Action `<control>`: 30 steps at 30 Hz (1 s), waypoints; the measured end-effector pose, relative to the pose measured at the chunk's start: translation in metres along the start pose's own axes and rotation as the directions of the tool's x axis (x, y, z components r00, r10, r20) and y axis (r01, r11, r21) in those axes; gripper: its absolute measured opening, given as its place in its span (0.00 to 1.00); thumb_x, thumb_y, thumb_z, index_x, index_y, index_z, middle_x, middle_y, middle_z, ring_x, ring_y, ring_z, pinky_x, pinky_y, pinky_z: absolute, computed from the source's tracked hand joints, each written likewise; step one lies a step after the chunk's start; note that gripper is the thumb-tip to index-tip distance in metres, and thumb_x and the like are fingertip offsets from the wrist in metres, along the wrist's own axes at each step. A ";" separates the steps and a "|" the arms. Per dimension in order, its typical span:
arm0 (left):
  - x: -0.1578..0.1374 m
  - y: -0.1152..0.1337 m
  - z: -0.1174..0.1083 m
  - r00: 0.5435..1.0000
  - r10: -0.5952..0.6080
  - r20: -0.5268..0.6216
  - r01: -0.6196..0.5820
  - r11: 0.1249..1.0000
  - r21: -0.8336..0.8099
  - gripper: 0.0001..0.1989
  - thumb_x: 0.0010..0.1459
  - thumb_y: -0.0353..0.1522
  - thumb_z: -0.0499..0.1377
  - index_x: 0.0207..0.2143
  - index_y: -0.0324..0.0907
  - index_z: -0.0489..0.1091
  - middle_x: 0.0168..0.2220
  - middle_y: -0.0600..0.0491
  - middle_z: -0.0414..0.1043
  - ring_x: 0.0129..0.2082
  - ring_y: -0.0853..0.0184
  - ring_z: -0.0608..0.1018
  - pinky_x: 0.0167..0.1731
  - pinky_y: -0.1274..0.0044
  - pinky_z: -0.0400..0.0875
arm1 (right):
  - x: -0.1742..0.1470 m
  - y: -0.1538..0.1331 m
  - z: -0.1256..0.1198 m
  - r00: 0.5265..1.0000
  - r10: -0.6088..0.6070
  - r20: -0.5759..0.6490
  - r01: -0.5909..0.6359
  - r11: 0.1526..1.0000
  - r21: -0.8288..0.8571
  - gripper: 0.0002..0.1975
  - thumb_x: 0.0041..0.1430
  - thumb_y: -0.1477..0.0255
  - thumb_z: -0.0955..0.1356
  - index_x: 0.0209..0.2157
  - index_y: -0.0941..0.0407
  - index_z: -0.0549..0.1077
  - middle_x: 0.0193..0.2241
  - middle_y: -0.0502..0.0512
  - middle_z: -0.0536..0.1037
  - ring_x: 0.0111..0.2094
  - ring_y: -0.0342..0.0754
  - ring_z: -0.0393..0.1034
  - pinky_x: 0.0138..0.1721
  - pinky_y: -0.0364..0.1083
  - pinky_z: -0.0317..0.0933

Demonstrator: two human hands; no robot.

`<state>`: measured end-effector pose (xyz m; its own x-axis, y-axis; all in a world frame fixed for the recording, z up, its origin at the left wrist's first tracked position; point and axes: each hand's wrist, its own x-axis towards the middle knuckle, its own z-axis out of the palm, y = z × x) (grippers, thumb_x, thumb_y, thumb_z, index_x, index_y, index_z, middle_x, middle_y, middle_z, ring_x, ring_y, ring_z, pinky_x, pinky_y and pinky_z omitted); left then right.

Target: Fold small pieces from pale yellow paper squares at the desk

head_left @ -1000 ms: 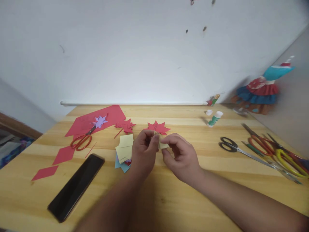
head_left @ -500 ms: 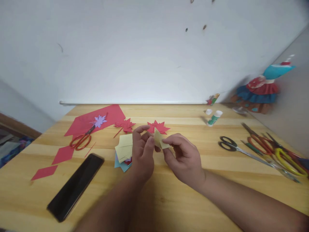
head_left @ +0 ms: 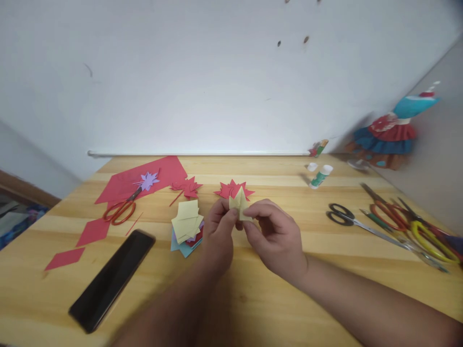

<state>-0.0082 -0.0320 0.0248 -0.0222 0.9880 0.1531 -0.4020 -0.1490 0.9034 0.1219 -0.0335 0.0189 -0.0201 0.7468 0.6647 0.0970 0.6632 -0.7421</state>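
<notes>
A small folded piece of pale yellow paper (head_left: 240,202) is held up over the table between both hands, one corner pointing upward. My left hand (head_left: 221,231) pinches its left side with the thumb in front; the other fingers curl behind. Thumb and forefinger of my right hand (head_left: 277,236) grip its lower right edge. Just behind the folded paper lie red pointed paper cut-outs (head_left: 231,185). Left of my left hand, a pile of pale yellow paper squares (head_left: 187,221) rests on light blue, purple and red paper.
A black phone (head_left: 112,279), red-handled scissors (head_left: 121,211), red paper (head_left: 144,176) and a purple paper star (head_left: 149,181) lie left. On the right are a glue stick (head_left: 321,177), black-handled scissors (head_left: 342,215) and several other tools (head_left: 430,236). A whiteboard (head_left: 202,86) stands behind.
The left fingers, partly raised before, have closed down on the paper. The folded paper has turned, so its point now stands upright. The right hand has barely moved.
</notes>
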 end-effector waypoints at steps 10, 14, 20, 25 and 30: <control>-0.005 0.005 0.004 0.999 0.021 -0.024 -0.020 0.998 0.061 0.09 0.58 0.35 0.60 0.26 0.43 0.67 0.23 0.59 0.64 0.25 0.70 0.64 0.27 0.77 0.62 | 0.001 -0.007 -0.001 0.987 -0.153 0.045 0.157 0.982 -0.108 0.14 0.59 0.83 0.72 0.43 0.52 0.77 0.35 0.52 0.77 0.36 0.47 0.75 0.36 0.48 0.72; -0.006 0.004 0.003 0.999 0.039 0.002 -0.039 0.998 0.058 0.12 0.60 0.35 0.60 0.25 0.43 0.65 0.22 0.59 0.63 0.25 0.70 0.64 0.27 0.77 0.62 | -0.001 -0.008 -0.002 0.987 -0.154 0.043 0.157 0.985 -0.079 0.14 0.60 0.84 0.70 0.43 0.52 0.77 0.36 0.53 0.77 0.36 0.48 0.76 0.37 0.48 0.73; -0.007 0.002 0.001 0.997 0.078 0.007 -0.079 0.994 0.080 0.11 0.60 0.35 0.60 0.25 0.43 0.64 0.22 0.59 0.61 0.25 0.70 0.63 0.27 0.77 0.61 | -0.002 -0.008 -0.002 0.985 -0.173 0.013 0.173 0.980 -0.102 0.15 0.58 0.84 0.72 0.42 0.51 0.75 0.34 0.51 0.77 0.35 0.47 0.74 0.36 0.48 0.72; -0.007 0.004 0.002 0.997 0.079 0.002 -0.078 0.991 0.112 0.13 0.60 0.37 0.60 0.25 0.44 0.63 0.22 0.59 0.60 0.24 0.69 0.62 0.27 0.76 0.61 | 0.001 -0.009 -0.001 0.982 -0.186 0.028 0.188 0.978 -0.088 0.14 0.59 0.84 0.72 0.40 0.51 0.74 0.34 0.51 0.78 0.34 0.47 0.75 0.35 0.47 0.72; -0.006 0.012 0.005 0.998 0.070 0.003 -0.070 0.992 0.103 0.14 0.59 0.39 0.60 0.23 0.44 0.64 0.22 0.57 0.61 0.25 0.68 0.62 0.28 0.74 0.61 | 0.003 -0.015 -0.004 0.968 -0.233 0.090 0.243 0.962 -0.127 0.11 0.60 0.83 0.71 0.39 0.53 0.74 0.32 0.52 0.76 0.32 0.46 0.72 0.32 0.47 0.70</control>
<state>-0.0083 -0.0395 0.0364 -0.0479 0.9749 0.2175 -0.3031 -0.2217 0.9268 0.1240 -0.0417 0.0324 -0.1313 0.5729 0.8090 0.2153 0.8131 -0.5409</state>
